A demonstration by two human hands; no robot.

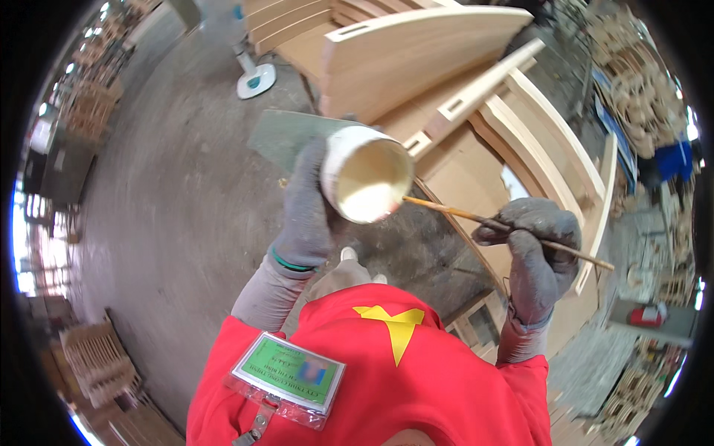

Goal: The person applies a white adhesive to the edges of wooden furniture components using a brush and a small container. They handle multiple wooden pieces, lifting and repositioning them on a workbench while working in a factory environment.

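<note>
My left hand, in a grey glove, grips a white round tub with its mouth toward me. Pale cream liquid lies inside. In my right hand, also gloved, a thin wooden stick is pinched between thumb and fingers. Its orange-brown tip is at the tub's right rim; whether it touches, I cannot tell. A flat grey-green sheet shows behind the tub, partly hidden by it and my left hand. Just beyond the hands, a pale slotted wooden rail lies on a stack of wooden parts.
A large curved wooden panel stands at the far side, and curved slats lie to the right. A white-based stand is on the grey floor. Stacked wooden pieces are at the lower left, more at far right.
</note>
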